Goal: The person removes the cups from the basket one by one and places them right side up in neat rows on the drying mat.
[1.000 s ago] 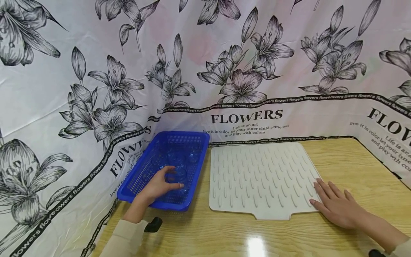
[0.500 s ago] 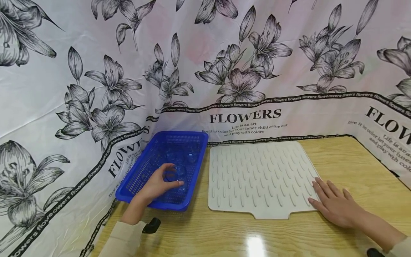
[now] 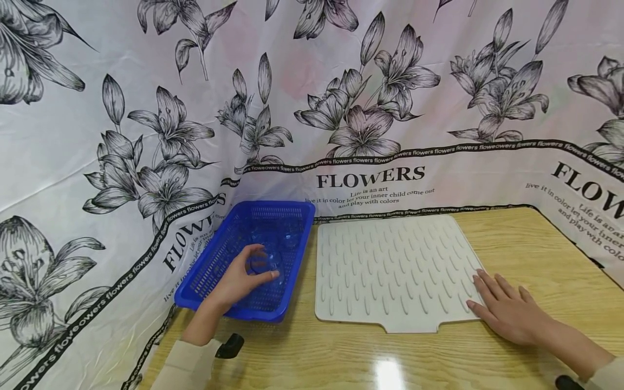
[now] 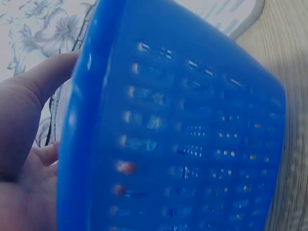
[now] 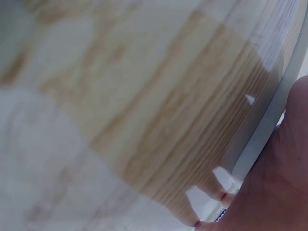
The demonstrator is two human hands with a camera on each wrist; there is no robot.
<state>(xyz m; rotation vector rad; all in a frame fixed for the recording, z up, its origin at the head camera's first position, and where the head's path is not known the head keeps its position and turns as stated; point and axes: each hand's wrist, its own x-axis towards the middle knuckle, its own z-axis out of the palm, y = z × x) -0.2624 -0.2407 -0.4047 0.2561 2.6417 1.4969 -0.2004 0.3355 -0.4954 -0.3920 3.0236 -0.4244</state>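
Observation:
My left hand (image 3: 239, 276) reaches into the blue plastic basket (image 3: 182, 297) at the left. Its thumb and fingers curve round a clear cup (image 3: 269, 261), whose outline is hard to make out against the blue. More clear cups (image 3: 291, 238) lie deeper in the basket. In the left wrist view the slotted basket wall (image 4: 159, 110) hides most of the left fingers. My right hand (image 3: 512, 311) lies flat with straight fingers, its fingertips on the right edge of the white ridged draining mat (image 3: 390, 271).
A wooden table (image 3: 331, 352) carries the basket and mat, the mat's tab pointing toward me. White flower-printed cloth (image 3: 370, 184) hangs behind and along the left side, close to the basket. Bare wood shows at the front and right.
The left hand stays in the basket, its fingers shifting only slightly about the clear cup. The right hand stays at the mat's edge. The head view drifts a little.

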